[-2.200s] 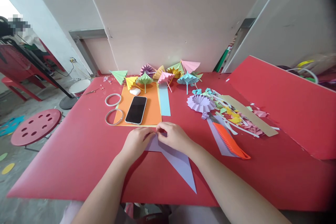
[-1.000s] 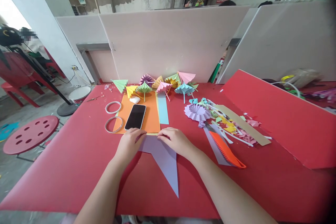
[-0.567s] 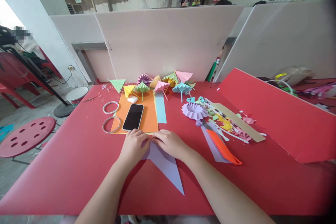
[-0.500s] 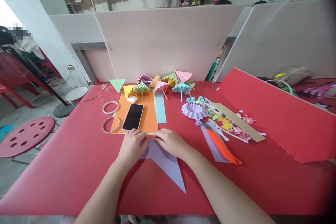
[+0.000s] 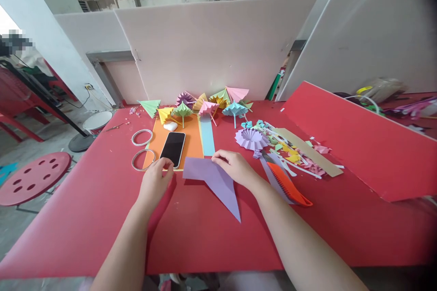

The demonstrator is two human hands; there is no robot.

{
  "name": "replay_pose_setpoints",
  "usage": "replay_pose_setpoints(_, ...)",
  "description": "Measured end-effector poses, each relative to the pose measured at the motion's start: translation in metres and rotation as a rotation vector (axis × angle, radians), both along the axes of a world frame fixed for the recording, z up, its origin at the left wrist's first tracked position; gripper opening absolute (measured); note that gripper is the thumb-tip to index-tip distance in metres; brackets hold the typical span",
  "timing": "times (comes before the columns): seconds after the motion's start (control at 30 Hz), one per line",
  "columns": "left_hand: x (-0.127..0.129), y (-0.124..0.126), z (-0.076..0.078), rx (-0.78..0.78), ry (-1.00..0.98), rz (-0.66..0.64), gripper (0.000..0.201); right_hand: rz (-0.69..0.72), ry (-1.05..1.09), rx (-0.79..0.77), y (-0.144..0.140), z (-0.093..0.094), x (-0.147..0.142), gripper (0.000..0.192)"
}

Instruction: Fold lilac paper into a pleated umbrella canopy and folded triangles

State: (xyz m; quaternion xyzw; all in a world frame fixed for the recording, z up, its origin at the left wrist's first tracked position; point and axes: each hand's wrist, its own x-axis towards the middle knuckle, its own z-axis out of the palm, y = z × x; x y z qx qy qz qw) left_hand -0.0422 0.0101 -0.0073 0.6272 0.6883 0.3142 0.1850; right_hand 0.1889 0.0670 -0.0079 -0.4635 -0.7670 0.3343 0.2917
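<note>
A purple sheet of paper (image 5: 215,182), its shape bent like a boomerang with a pointed lower end, is held at its top edge by my right hand (image 5: 234,168), thumb and fingers pinched on it. To the left of the sheet, my left hand (image 5: 155,182) is off the paper, its fingers bent and the thumb apart, with nothing seen in it. Close beyond that hand lie a black-screened phone (image 5: 173,149) and a white ring (image 5: 143,160), perhaps a tape roll. The phone rests on orange paper (image 5: 193,143).
Several folded paper umbrellas (image 5: 183,111) stand at the back of the red table (image 5: 85,227). Right of my right hand are a pleated purple paper disc (image 5: 251,139), an orange tool with a ridged edge (image 5: 288,185), paper scraps (image 5: 295,154) and a leaning red board (image 5: 362,141).
My left hand has let go of the purple paper and moved left. My right hand still grips it, slightly farther right, and the paper's upper part is now uncovered.
</note>
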Motion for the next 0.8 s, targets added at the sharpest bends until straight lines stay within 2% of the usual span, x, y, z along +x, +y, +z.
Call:
replay_pose_setpoints(0.1,0.009,-0.001,0.001,0.014,-0.27,0.045,0.023,-0.034,0.122,-0.072,0.0,0.0,-0.001,0.02)
replay_pose_setpoints(0.2,0.022,-0.003,0.003,-0.035,-0.546,0.019,0.036,-0.005,0.148,-0.121,-0.004,-0.001,-0.008,0.019)
replay_pose_setpoints(0.27,0.027,-0.004,0.003,-0.087,-0.617,-0.009,0.037,0.027,0.146,-0.121,-0.008,-0.002,-0.013,0.017)
replay_pose_setpoints(0.37,0.028,-0.005,0.001,-0.119,-0.565,-0.008,0.031,0.054,0.14,-0.093,-0.011,-0.005,-0.018,0.015)
replay_pose_setpoints(0.57,0.03,-0.005,-0.003,-0.099,-0.392,-0.032,0.037,0.04,0.144,-0.069,-0.012,-0.01,-0.023,0.011)
replay_pose_setpoints(0.8,0.036,-0.007,-0.003,-0.117,-0.324,-0.084,0.029,0.087,0.181,-0.109,-0.018,-0.012,-0.03,0.005)
